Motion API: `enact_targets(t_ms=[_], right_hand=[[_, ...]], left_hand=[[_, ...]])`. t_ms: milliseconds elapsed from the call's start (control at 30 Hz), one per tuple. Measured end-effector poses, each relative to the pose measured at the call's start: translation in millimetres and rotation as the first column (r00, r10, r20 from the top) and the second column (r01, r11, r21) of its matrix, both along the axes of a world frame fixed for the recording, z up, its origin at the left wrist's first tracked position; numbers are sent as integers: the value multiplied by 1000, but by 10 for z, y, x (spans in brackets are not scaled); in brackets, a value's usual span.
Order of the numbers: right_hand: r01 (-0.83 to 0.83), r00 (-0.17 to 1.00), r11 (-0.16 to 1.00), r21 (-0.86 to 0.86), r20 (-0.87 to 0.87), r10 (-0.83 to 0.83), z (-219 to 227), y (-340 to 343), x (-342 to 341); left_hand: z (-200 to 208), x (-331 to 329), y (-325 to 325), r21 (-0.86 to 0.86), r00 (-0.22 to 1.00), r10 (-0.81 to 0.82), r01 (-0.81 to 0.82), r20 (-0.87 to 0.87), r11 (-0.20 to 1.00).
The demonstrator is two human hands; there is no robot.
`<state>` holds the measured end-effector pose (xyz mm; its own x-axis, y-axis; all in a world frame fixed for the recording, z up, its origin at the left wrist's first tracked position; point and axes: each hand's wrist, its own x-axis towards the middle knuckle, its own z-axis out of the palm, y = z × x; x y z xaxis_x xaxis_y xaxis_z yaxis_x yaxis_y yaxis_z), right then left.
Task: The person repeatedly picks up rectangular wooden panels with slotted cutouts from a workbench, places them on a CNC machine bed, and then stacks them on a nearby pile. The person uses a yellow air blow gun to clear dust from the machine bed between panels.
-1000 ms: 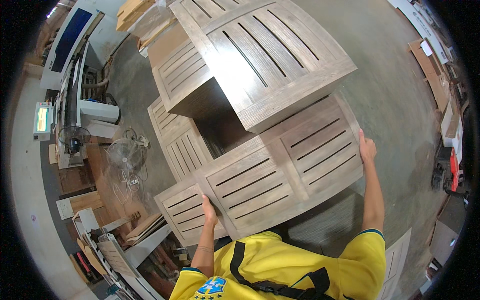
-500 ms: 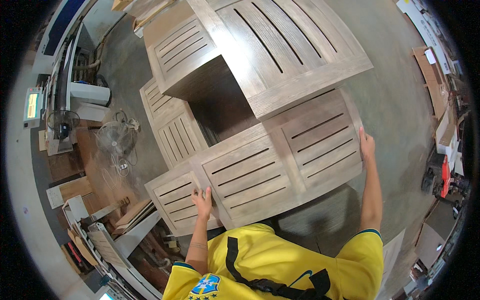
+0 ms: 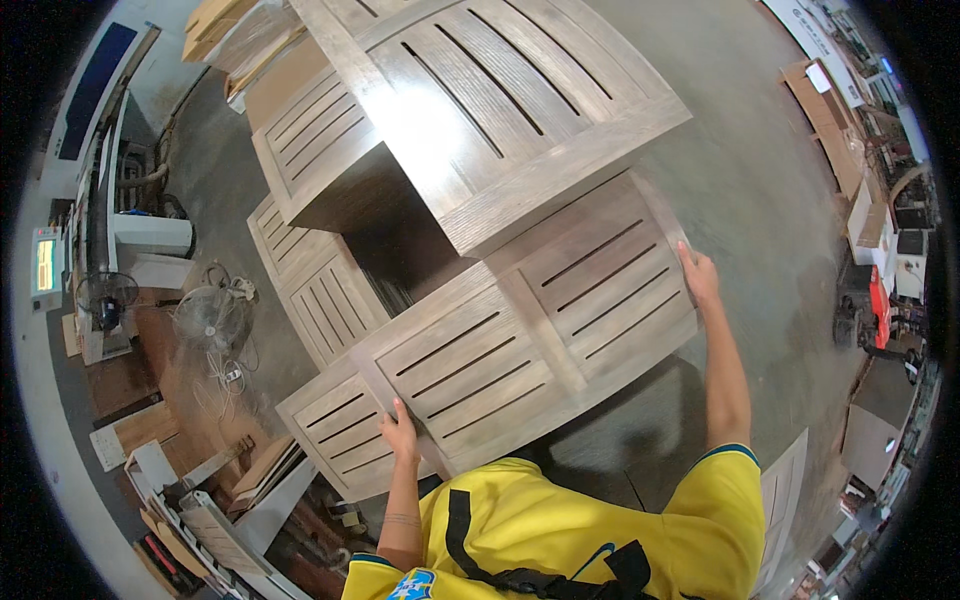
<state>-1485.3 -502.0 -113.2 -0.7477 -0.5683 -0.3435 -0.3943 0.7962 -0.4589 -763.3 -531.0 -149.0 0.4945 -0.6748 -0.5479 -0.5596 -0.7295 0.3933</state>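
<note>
A wide grey-brown wooden panel [image 3: 470,375] with two sections of dark slots stands tilted in front of me. My right hand [image 3: 700,276] grips its right edge, fingers wrapped round the border. At its left edge my left hand [image 3: 400,434] holds on with the thumb side up; its fingertips are partly hidden. Beside that hand is a narrower slotted panel [image 3: 345,428]. Beyond the wide panel stands a matching wooden cabinet, its slotted top [image 3: 500,75] overhanging the panel's upper right, with a dark open compartment [image 3: 395,225] below.
A pedestal fan [image 3: 212,318] with loose cables lies at the left. Wood offcuts [image 3: 265,470] are stacked at the lower left. Cardboard [image 3: 825,125] and equipment line the right side. Wrapped boxes [image 3: 240,40] stand at the far left.
The whole scene has shifted left in the view. My left hand's fingers, spread on the slotted surface before, are now closer together at the wide panel's left edge. My right hand keeps its grip.
</note>
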Motion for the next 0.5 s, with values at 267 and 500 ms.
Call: enact_targets(t_ms=[267, 500], right_hand=[[-26, 994, 996, 83, -104, 35, -95, -12, -88], [-23, 998, 997, 80, -55, 27, -112, -24, -59]], left_hand=[[-119, -75, -22, -108, 935, 228, -264, -270, 958], [-14, -3, 26, 27, 879, 317, -329, -357, 944]])
